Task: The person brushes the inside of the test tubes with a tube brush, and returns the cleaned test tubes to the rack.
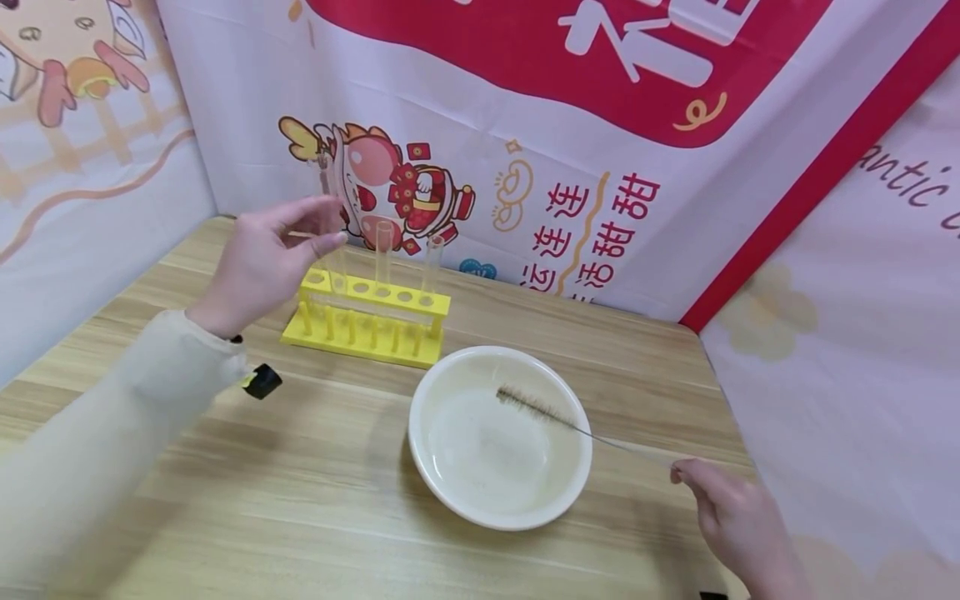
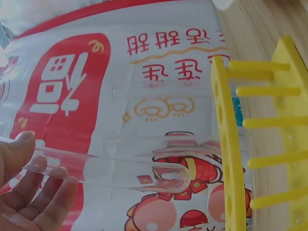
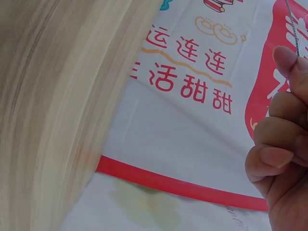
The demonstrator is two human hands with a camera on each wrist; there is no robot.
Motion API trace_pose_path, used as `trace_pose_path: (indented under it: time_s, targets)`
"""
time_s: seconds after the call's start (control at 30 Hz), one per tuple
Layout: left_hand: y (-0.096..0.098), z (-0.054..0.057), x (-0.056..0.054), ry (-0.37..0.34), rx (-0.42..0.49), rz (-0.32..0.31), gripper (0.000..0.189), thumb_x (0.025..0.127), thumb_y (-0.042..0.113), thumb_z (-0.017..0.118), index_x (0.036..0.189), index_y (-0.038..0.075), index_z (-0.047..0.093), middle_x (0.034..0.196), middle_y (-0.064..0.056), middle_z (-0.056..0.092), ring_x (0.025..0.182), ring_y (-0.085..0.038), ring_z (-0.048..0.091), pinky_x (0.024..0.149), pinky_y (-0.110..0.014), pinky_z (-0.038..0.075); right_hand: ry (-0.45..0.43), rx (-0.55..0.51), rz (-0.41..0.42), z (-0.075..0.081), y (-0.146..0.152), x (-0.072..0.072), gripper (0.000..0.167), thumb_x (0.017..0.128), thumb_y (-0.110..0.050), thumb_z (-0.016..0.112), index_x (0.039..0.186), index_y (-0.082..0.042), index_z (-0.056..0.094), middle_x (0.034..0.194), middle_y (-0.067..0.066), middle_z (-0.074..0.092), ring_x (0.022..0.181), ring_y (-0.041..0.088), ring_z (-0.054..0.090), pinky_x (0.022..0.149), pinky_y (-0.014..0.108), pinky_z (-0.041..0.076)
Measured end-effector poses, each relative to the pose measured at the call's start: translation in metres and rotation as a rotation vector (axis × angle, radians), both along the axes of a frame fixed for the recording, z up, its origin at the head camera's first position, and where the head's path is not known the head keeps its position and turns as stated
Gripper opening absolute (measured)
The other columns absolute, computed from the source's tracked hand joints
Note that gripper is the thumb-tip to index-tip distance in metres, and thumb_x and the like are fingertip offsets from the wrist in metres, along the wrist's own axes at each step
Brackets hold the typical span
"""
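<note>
My left hand (image 1: 258,267) grips a clear test tube (image 2: 130,173) by its upper part, above the yellow test tube rack (image 1: 360,348). In the left wrist view the tube's rounded bottom points at the rack's holed top bar, a small gap away. Two more clear tubes, a middle one (image 1: 383,254) and a right one (image 1: 432,262), stand upright in the rack. At the right, my right hand (image 1: 742,521) pinches the thin wire handle of a test tube brush (image 1: 534,407). Its brown bristles hang over the white bowl (image 1: 501,522).
The wooden table (image 1: 315,500) carries the rack at the back left and the bowl near the middle. A printed cloth (image 1: 465,108) hangs along the table's back edge, with more cloth at both sides. A black clip-like piece (image 1: 262,381) hangs by my left sleeve.
</note>
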State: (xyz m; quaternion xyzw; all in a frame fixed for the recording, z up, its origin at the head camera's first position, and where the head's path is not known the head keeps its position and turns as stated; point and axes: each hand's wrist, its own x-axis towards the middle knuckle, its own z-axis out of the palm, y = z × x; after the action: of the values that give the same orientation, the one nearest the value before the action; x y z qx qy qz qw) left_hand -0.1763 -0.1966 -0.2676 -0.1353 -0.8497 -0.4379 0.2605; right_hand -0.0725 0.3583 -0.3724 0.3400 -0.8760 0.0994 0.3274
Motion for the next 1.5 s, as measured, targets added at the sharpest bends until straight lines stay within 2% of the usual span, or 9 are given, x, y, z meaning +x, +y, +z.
trace_pose_path:
  time_s: [0.23,0.37,0.5,0.77,0.93,1.1,1.33,1.5]
  targets:
    - [-0.013,-0.002,-0.014,-0.079,0.022,0.028,0.043,0.094,0.024,0.069,0.135,0.013,0.062,0.113,-0.008,0.069,0.094,-0.011,0.064,0.080,-0.016,0.051,-0.041,0.015,0.007,-0.001,-0.002,0.002,0.045,0.109,-0.031,0.035,0.089,-0.010,0.069,0.081,-0.007,0.071,0.070,0.014,0.069,0.060,0.026,0.054]
    - [-0.014,-0.005,-0.021,-0.118,0.009,0.043,0.044,0.095,0.025,0.069,0.137,0.015,0.061,0.115,-0.007,0.068,0.098,-0.016,0.064,0.083,-0.020,0.052,-0.064,0.027,-0.014,-0.001,-0.004,0.003,0.046,0.109,-0.032,0.033,0.090,-0.010,0.069,0.082,-0.006,0.072,0.071,0.015,0.070,0.060,0.027,0.054]
    - [-0.013,-0.009,-0.028,-0.150,0.008,0.052,0.045,0.095,0.025,0.068,0.138,0.014,0.059,0.117,-0.007,0.068,0.102,-0.019,0.064,0.086,-0.025,0.053,-0.064,0.032,-0.017,0.000,-0.007,0.003,0.045,0.109,-0.033,0.034,0.090,-0.011,0.069,0.081,-0.005,0.073,0.067,0.015,0.070,0.055,0.027,0.053]
    - [-0.008,-0.018,-0.041,-0.158,0.001,0.055,0.045,0.096,0.020,0.066,0.139,0.009,0.057,0.118,-0.009,0.066,0.106,-0.021,0.064,0.091,-0.031,0.052,-0.097,-0.001,0.003,-0.001,-0.010,0.003,0.044,0.109,-0.032,0.035,0.088,-0.011,0.068,0.078,-0.002,0.073,0.057,0.014,0.067,0.046,0.019,0.047]
    - [-0.006,-0.023,-0.046,-0.163,0.013,0.068,0.044,0.096,0.016,0.067,0.138,0.007,0.057,0.118,-0.011,0.065,0.109,-0.024,0.063,0.093,-0.034,0.052,-0.095,0.003,0.002,-0.002,-0.010,0.002,0.044,0.109,-0.032,0.036,0.088,-0.011,0.067,0.078,-0.002,0.073,0.055,0.012,0.065,0.045,0.019,0.047]
    - [-0.006,-0.028,-0.048,-0.179,0.007,0.091,0.043,0.096,0.016,0.066,0.137,0.006,0.057,0.116,-0.013,0.064,0.108,-0.026,0.062,0.092,-0.036,0.052,-0.087,0.011,0.010,-0.004,-0.010,0.000,0.044,0.109,-0.031,0.035,0.087,-0.009,0.067,0.078,-0.002,0.072,0.059,0.017,0.068,0.048,0.022,0.050]
    - [-0.004,-0.033,-0.047,-0.329,-0.011,0.124,0.048,0.099,0.026,0.061,0.144,0.013,0.051,0.123,-0.012,0.063,0.113,-0.028,0.061,0.094,-0.040,0.052,-0.110,0.013,-0.013,-0.007,-0.010,0.000,0.046,0.109,-0.033,0.034,0.088,-0.011,0.068,0.080,-0.004,0.073,0.069,0.017,0.071,0.058,0.025,0.054]
    - [-0.003,-0.038,-0.047,-0.379,-0.034,0.141,0.050,0.101,0.032,0.057,0.146,0.012,0.049,0.129,-0.014,0.062,0.114,-0.030,0.060,0.095,-0.044,0.050,-0.112,0.015,-0.014,-0.008,-0.011,0.000,0.046,0.109,-0.033,0.034,0.088,-0.010,0.068,0.080,-0.003,0.073,0.068,0.017,0.071,0.057,0.025,0.054]
